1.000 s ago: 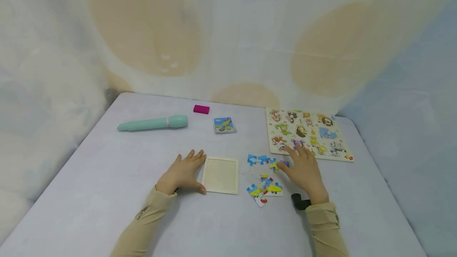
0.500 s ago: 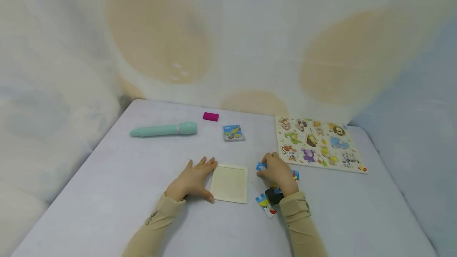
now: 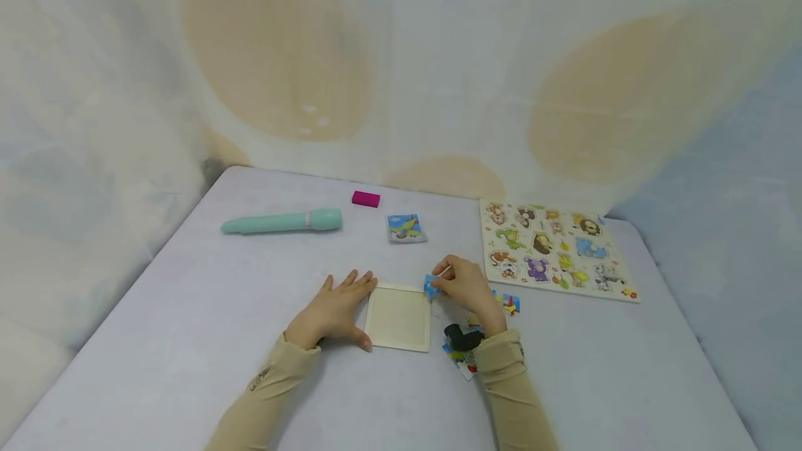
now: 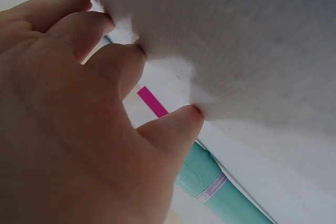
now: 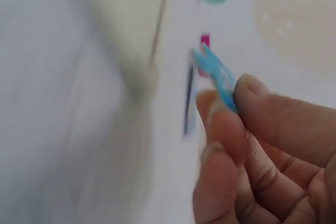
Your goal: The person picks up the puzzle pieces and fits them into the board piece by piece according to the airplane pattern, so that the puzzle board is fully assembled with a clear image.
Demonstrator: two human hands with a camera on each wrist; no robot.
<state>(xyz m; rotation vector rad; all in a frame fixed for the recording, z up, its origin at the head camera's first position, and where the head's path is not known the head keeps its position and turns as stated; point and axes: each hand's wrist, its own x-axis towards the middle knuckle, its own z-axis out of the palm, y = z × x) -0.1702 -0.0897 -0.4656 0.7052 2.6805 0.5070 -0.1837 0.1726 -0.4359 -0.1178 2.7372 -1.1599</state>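
Observation:
A blue jigsaw puzzle piece (image 5: 219,74) is pinched between the thumb and fingertips of my right hand (image 3: 468,289). In the head view this piece overlaps the upper right corner of a cream puzzle frame (image 3: 397,349). My left hand (image 3: 333,310) lies with fingers spread along the frame's left side, thumb near its lower left corner. Its fingertips (image 4: 197,109) rest on the table in the left wrist view. More puzzle pieces (image 3: 466,366) lie scattered beneath and beside my right wrist, partly hidden by the arm and by a black camera mount (image 3: 462,337).
An animal puzzle board (image 3: 560,249) lies at the right. Toward the back are a small airplane picture square (image 3: 406,228), a magenta block (image 3: 366,199) and a mint-green pen-shaped object (image 3: 282,221). Pale draped cloth (image 3: 401,89) rises behind the white table (image 3: 188,339).
My right hand came down onto the pieces, picked up a blue one and carried it left to the frame's corner. The left hand stays at the frame's side. The head view shifted slightly.

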